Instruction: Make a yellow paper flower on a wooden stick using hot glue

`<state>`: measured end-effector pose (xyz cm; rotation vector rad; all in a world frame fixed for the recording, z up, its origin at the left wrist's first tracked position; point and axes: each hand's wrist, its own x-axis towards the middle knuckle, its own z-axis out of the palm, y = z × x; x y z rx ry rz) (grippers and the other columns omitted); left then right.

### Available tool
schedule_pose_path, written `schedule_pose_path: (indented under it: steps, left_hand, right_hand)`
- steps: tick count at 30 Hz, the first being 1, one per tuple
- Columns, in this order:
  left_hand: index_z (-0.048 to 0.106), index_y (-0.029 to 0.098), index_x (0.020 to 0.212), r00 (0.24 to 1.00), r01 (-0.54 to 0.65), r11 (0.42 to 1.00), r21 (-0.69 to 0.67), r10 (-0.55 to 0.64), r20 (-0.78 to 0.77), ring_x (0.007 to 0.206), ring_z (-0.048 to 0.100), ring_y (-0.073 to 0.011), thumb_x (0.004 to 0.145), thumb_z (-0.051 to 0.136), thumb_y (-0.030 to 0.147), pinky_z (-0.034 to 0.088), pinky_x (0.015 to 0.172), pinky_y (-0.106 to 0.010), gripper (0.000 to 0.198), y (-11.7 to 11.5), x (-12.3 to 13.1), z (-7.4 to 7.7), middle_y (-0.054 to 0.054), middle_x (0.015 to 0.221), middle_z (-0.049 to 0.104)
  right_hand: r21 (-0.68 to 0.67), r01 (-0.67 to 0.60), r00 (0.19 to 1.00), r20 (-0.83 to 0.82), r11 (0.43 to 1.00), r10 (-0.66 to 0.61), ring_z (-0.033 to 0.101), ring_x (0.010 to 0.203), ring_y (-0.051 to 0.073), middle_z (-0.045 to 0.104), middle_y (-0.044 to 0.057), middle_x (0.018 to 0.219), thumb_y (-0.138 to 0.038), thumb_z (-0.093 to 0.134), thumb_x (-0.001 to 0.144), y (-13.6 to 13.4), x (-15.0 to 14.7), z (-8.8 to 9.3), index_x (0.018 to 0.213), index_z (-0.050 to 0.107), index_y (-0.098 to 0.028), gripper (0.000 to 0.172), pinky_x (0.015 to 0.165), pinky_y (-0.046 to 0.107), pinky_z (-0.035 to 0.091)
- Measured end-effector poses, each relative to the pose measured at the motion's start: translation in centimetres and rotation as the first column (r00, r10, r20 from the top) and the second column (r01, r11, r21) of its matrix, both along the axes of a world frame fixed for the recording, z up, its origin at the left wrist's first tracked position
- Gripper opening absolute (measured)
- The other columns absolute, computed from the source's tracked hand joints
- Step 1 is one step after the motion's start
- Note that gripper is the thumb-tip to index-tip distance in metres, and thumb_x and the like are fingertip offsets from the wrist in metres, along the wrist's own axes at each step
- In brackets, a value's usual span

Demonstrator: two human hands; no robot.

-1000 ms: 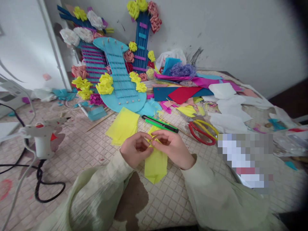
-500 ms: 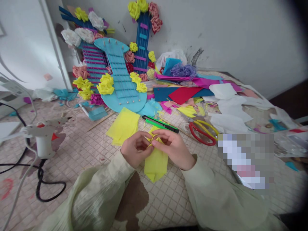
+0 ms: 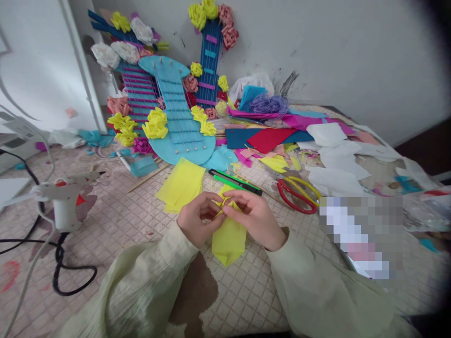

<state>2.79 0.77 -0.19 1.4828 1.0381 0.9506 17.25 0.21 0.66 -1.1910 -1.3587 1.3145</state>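
Note:
A strip of yellow crepe paper (image 3: 229, 239) hangs from between my two hands, its lower end folded to a point. My left hand (image 3: 200, 217) pinches its upper part between thumb and fingers. From the other side my right hand (image 3: 256, 218) pinches the same paper, the fingertips of both hands almost touching. The fingers partly hide where the paper is gathered. Just beyond my hands lies a green and black utility knife (image 3: 235, 181). To the left of it, a small stack of yellow paper sheets (image 3: 181, 184) rests on the table.
On the left stands a white glue gun (image 3: 65, 202) with a looping black cable. Red and yellow scissors (image 3: 298, 193) lie to the right. A light-blue paper guitar (image 3: 172, 112) with yellow flowers leans at the back. White paper pieces (image 3: 334, 159) and a blurred-out object (image 3: 362, 239) are at right.
Almost nothing differs. Both hands keep their pinch on the yellow paper in the same place; the view has shifted very slightly.

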Motion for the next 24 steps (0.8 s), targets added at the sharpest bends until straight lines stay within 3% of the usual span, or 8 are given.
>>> schedule_pose_path:
  steps: [8, 16, 24]
  left_hand:
    - [0.049, 0.015, 0.086, 0.998, -0.049, 0.998, 0.035, 0.047, 0.051, 0.065, 0.057, -0.0117, 0.067, 0.058, 0.019, 0.048, 0.062, -0.025, 0.021, 0.14, -0.30, 0.06, -0.002, 0.069, 0.056]
    - [0.051, 0.014, 0.083, 0.998, -0.055, 0.991, 0.119, 0.058, -0.015, 0.062, 0.056, -0.0115, 0.068, 0.057, 0.019, 0.047, 0.059, -0.024, 0.017, 0.31, -0.35, 0.01, -0.002, 0.067, 0.057]
    - [0.052, 0.016, 0.081, 0.977, -0.120, 0.968, 0.220, 0.154, -0.145, 0.050, 0.049, -0.0085, 0.065, 0.062, 0.027, 0.043, 0.052, -0.021, 0.021, 0.51, -0.85, -0.34, 0.003, 0.055, 0.053]
  right_hand:
    - [-0.012, 0.024, 1.000, -0.013, 1.000, -0.025, 0.058, 0.074, 0.013, 0.062, 0.003, 0.080, -0.023, 0.059, 0.068, 0.01, -0.03, 0.05, 0.092, 0.056, -0.019, 0.025, 0.065, 0.026, 0.046]
    - [-0.043, 0.030, 0.999, -0.022, 0.999, -0.031, 0.057, 0.070, 0.013, 0.061, 0.002, 0.076, -0.026, 0.060, 0.067, -0.03, -0.01, -0.07, 0.094, 0.055, -0.018, 0.028, 0.061, 0.025, 0.046]
    - [-0.047, 0.053, 0.998, -0.043, 0.997, -0.055, 0.056, 0.069, 0.012, 0.060, 0.002, 0.074, -0.027, 0.060, 0.066, 0.12, 0.23, 0.15, 0.093, 0.056, -0.018, 0.028, 0.062, 0.026, 0.045]
